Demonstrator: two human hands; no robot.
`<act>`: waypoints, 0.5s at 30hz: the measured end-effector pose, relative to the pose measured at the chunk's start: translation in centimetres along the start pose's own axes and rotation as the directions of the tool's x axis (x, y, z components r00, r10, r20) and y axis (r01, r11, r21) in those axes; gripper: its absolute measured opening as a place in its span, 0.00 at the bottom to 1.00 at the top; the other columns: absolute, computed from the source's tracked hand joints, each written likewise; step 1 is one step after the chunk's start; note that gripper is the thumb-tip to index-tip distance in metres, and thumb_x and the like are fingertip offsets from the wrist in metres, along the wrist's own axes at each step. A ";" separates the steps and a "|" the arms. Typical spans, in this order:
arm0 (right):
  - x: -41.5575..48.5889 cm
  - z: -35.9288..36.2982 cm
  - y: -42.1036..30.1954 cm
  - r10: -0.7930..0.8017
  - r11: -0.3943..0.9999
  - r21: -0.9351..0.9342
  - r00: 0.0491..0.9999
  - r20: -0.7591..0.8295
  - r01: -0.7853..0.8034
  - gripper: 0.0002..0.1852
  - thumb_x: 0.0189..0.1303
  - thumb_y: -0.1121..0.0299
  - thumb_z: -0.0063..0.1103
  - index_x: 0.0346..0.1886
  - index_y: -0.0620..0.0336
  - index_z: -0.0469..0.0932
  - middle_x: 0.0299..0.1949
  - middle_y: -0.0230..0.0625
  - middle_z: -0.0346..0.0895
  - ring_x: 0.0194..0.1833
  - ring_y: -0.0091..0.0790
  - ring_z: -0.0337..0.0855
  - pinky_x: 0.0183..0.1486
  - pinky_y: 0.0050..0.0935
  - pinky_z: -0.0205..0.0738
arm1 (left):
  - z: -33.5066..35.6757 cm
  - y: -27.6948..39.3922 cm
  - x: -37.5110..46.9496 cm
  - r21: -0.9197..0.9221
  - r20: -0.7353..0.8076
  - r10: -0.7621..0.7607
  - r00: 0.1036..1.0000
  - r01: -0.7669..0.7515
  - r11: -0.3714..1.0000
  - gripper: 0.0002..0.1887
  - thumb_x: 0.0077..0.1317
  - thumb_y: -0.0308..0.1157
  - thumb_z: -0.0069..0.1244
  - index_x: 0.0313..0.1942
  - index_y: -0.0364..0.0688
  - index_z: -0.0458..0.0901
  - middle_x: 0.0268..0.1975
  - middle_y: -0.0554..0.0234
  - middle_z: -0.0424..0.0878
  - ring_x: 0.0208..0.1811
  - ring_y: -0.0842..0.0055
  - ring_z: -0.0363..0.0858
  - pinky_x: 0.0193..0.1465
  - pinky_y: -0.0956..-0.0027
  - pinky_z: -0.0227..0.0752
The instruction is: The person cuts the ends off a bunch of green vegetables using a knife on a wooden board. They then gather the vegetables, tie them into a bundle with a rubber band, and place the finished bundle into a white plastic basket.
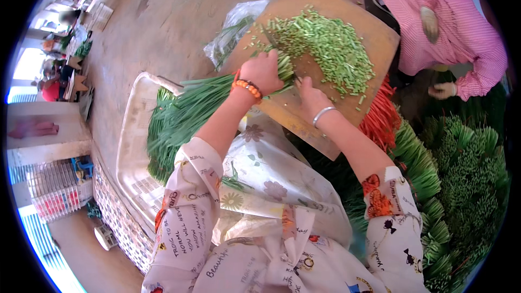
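My left hand (262,72) is closed around a bundle of long green stalks (203,97), leafy ends trailing left and pale cut ends facing right on a wooden board (374,28). Beside those ends my right hand (313,97) is closed on the handle of a knife, mostly hidden by the fingers. The dark knife blade (270,38) stands close against the stalk ends. Short chopped green pieces (329,44) lie heaped on the board beyond both hands.
A white plastic crate (126,130) with green bunches stands at left, a clear plastic bag (244,20) behind the board. Red strands (380,114) and stacked green bunches (464,171) lie at right. A gloved co-worker in pink (447,20) is close at upper right.
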State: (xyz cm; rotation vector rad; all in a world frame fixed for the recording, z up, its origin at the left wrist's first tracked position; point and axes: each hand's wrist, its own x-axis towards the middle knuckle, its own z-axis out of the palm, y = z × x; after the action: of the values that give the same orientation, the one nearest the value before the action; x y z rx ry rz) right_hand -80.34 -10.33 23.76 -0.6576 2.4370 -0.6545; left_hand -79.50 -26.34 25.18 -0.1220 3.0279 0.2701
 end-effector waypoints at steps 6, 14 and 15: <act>-2.7 0.3 -0.1 0.089 0.995 0.019 0.983 0.158 -0.094 0.13 0.57 0.71 0.40 0.43 0.67 0.54 0.36 0.61 0.72 0.42 0.57 0.74 0.43 0.45 0.68 | -0.8 -0.7 -0.4 0.021 0.091 -0.074 0.993 0.073 0.997 0.28 0.41 0.43 0.55 0.40 0.37 0.65 0.37 0.48 0.76 0.39 0.56 0.75 0.41 0.59 0.70; 1.7 0.6 -0.3 0.102 0.991 0.084 0.995 0.012 -0.103 0.14 0.60 0.68 0.37 0.45 0.67 0.57 0.41 0.60 0.71 0.45 0.56 0.73 0.46 0.44 0.67 | -0.2 1.0 -0.6 0.002 0.062 -0.035 0.997 0.035 0.999 0.25 0.43 0.40 0.54 0.39 0.36 0.64 0.38 0.46 0.75 0.41 0.56 0.75 0.42 0.60 0.71; 1.7 0.9 -0.4 0.089 0.992 0.085 0.996 0.006 -0.090 0.14 0.60 0.68 0.37 0.45 0.67 0.57 0.41 0.60 0.71 0.45 0.56 0.73 0.46 0.44 0.67 | -0.4 0.8 -0.9 0.010 0.052 -0.040 0.998 0.040 0.999 0.25 0.43 0.40 0.54 0.39 0.36 0.64 0.38 0.46 0.75 0.41 0.56 0.75 0.42 0.60 0.71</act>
State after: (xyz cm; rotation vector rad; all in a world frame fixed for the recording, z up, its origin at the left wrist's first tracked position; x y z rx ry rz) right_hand -81.01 -11.86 22.70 -0.5116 2.4059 -0.7165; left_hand -78.72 -25.54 25.79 -0.1721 2.9707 0.2521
